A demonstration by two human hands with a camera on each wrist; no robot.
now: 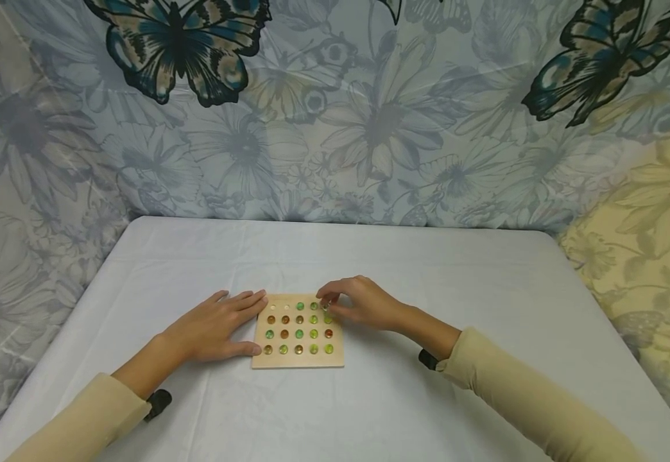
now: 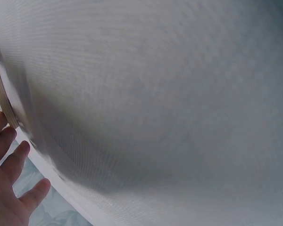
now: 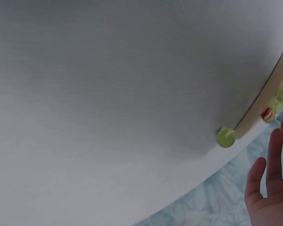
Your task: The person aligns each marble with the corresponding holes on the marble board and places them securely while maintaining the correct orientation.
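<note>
A pale wooden board (image 1: 298, 359) with rows of round hollows lies on the white cloth. Green, yellow-green and amber-brown glass marbles (image 1: 314, 333) fill most of its hollows; two at the far left show bare wood. My left hand (image 1: 210, 327) rests along the board's left edge, fingertips at the far corner and thumb near the front one. At the far right corner, my right hand (image 1: 366, 303) pinches a clear-looking marble (image 1: 325, 307) between thumb and fingers, close over the board. A yellow-green marble (image 3: 226, 137) sits just off the board's corner in the right wrist view.
A white cloth (image 1: 456, 256) covers the table, which extends well past the board on all sides. Behind it hangs a fabric backdrop (image 1: 341, 160) printed with flowers and butterflies. Dark wrist devices (image 1: 158, 404) sit below both sleeves.
</note>
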